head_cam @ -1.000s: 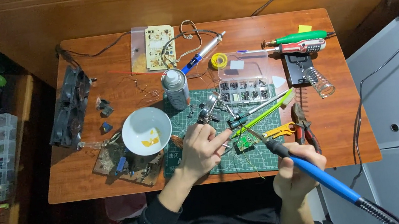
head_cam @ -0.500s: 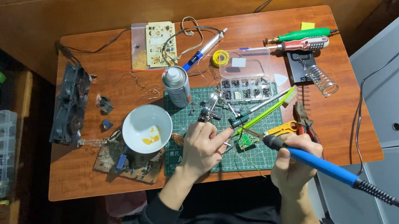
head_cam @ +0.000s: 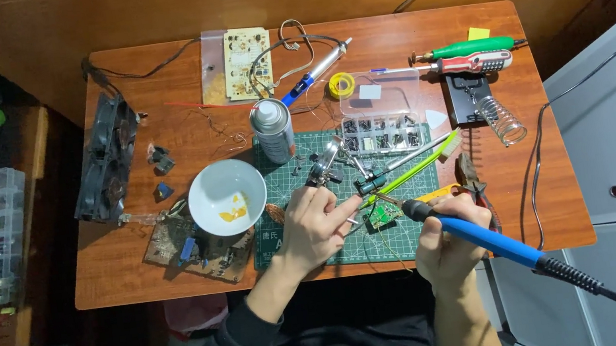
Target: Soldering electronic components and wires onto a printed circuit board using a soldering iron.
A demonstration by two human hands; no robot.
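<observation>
A crowded wooden tabletop (head_cam: 492, 227) seen from above: a green cutting mat (head_cam: 307, 165) at its centre carries a metal helping-hands stand (head_cam: 335, 163) whose clips and rods stand just beyond the work, with a spray can (head_cam: 271, 128) upright at the mat's far left corner and a green-handled brush (head_cam: 413, 168) lying slantwise across it. The small green circuit board (head_cam: 382, 216) sits on the mat between the two hands. The left hand (head_cam: 314, 227) rests beside it, its grip loose, forefinger stretched toward the board; whether it pinches anything cannot be told. The right hand (head_cam: 447, 246) is clamped on a blue soldering iron (head_cam: 486, 240), whose dark tip end reaches in just beside the board, its cable trailing off past the tabletop's edge. A white bowl (head_cam: 227, 196) to the left holds a yellow smear; it overlaps a brown circuit board (head_cam: 198, 249). A clear compartment box (head_cam: 383, 132) behind the stand holds small dark parts. Farther back lie a pale circuit board (head_cam: 246, 63), a roll of yellow tape (head_cam: 341, 85) and two screwdrivers (head_cam: 468, 56); a coiled iron stand (head_cam: 499, 118) waits at right, a black fan unit (head_cam: 107, 157) at left
</observation>
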